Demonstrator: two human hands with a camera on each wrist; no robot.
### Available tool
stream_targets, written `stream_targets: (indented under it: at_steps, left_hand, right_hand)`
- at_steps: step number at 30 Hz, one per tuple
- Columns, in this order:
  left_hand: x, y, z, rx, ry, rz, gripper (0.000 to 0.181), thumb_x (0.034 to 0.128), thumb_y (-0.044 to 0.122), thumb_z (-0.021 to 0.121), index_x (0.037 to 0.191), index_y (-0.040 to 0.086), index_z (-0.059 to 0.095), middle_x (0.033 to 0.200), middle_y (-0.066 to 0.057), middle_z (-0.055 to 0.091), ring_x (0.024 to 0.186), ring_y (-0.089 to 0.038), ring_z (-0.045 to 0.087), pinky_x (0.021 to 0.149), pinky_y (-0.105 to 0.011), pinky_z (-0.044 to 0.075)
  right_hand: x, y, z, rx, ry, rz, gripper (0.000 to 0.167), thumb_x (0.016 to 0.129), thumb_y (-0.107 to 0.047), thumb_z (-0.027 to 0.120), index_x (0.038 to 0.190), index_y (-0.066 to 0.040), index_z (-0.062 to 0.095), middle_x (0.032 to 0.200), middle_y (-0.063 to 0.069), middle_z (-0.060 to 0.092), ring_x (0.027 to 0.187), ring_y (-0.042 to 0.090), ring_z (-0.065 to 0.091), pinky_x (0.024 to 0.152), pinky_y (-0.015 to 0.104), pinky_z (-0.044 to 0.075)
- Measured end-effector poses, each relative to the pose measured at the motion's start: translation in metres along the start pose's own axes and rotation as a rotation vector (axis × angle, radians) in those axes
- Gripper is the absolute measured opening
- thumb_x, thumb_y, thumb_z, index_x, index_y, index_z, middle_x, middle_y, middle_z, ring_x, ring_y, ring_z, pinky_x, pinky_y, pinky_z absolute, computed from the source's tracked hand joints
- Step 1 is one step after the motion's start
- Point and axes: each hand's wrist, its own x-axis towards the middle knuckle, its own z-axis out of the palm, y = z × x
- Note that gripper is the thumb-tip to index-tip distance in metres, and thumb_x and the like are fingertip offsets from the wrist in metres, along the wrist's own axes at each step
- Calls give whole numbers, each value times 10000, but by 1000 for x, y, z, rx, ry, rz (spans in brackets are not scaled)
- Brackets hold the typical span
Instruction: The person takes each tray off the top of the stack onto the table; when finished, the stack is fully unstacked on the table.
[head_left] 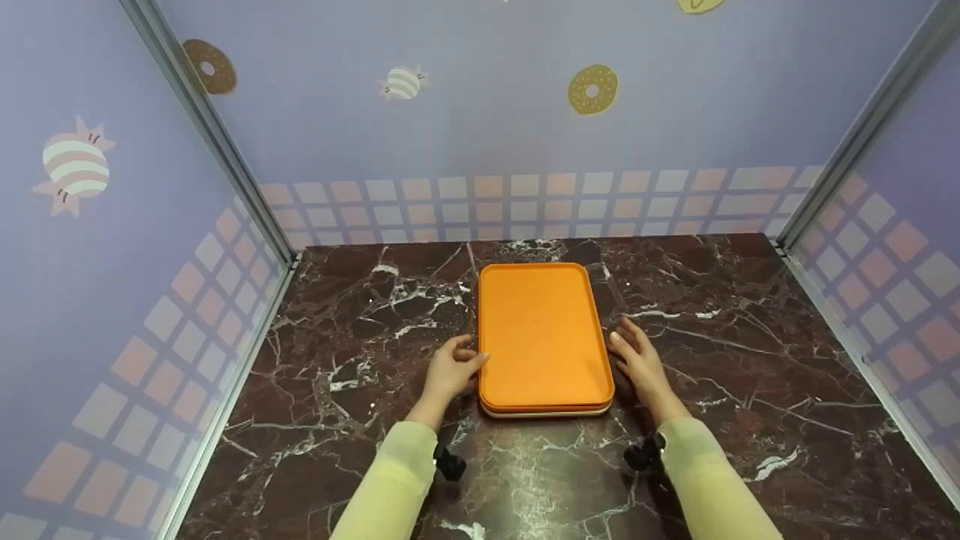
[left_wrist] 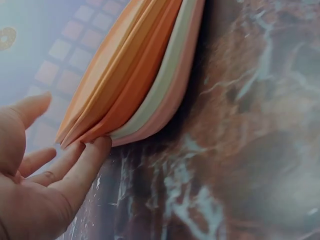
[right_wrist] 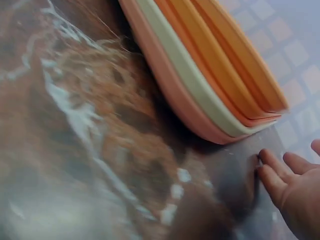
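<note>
A stack of rectangular trays (head_left: 544,337) lies on the dark marbled table, its top tray orange with a raised rim. Seen from the wrists, the layers are orange above, then a whitish tray (left_wrist: 159,82), and a pink tray (right_wrist: 187,107) at the bottom. At the stack's left side is my left hand (head_left: 452,367); in the left wrist view its fingertips appear to touch the trays' edge, with the thumb held away from the fingers. My right hand (head_left: 641,367) is beside the right side, fingers loosely extended and apart from the trays in the right wrist view, holding nothing.
The marbled tabletop (head_left: 337,450) spreads around the stack on all sides. Patterned panels stand behind it, with a back wall (head_left: 495,135) and metal corner posts (head_left: 225,142) at left and right. A small black device (head_left: 450,461) sits at each wrist.
</note>
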Motion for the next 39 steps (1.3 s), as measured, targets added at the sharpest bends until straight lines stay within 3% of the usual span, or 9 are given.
stream_targets:
  at_steps: [6,15,21,27,31,36,39]
  left_hand:
    - [-12,1,5,122,35,11,560,906,189,797,1400,19,597,1187,-183,707,1030,-306,717,735,-348,622]
    - [-18,0,10,139,47,25,547,903,129,785,1399,-3,596,1215,-207,700,1075,-341,730,801,-378,644]
    - [-19,-8,12,110,40,53,500,901,90,773,1365,-22,626,1208,-229,719,1077,-364,734,814,-383,649]
    - [-20,-13,13,50,48,58,495,891,88,780,1355,-15,643,1219,-235,719,1047,-362,745,779,-351,647]
    - [-21,-13,14,47,34,43,538,883,82,781,1388,-1,617,1251,-227,701,1068,-361,735,782,-354,643]
    - [-23,-8,17,158,61,54,558,859,68,797,1384,3,618,1230,-203,718,1055,-329,743,831,-374,644]
    - [-25,-3,20,257,111,80,518,853,47,785,1351,-10,655,1221,-202,738,912,-257,759,756,-335,636]
  right_hand:
    - [-9,8,11,95,-14,-11,613,1095,-163,480,1636,-39,220,1675,266,243,1519,422,333,1252,590,315]
    - [-13,13,17,-29,20,-25,673,1022,-28,563,1624,-25,262,1637,294,316,1523,424,338,1199,452,416]
    - [-12,17,19,-85,31,-51,735,959,23,631,1612,-26,299,1616,278,374,1500,433,386,1185,495,436]
    - [-12,21,19,-65,25,-101,737,933,79,647,1591,18,322,1599,296,390,1471,439,416,960,173,504]
    - [-12,22,19,-50,10,-105,739,934,86,643,1592,26,312,1609,296,373,1481,435,400,886,81,461]
    - [-13,20,19,-65,-3,-97,743,945,63,643,1599,30,291,1623,298,346,1504,439,369,954,120,459]
    - [-13,20,19,-76,-5,-97,741,948,51,647,1598,29,293,1626,292,346,1508,433,366,1020,189,464]
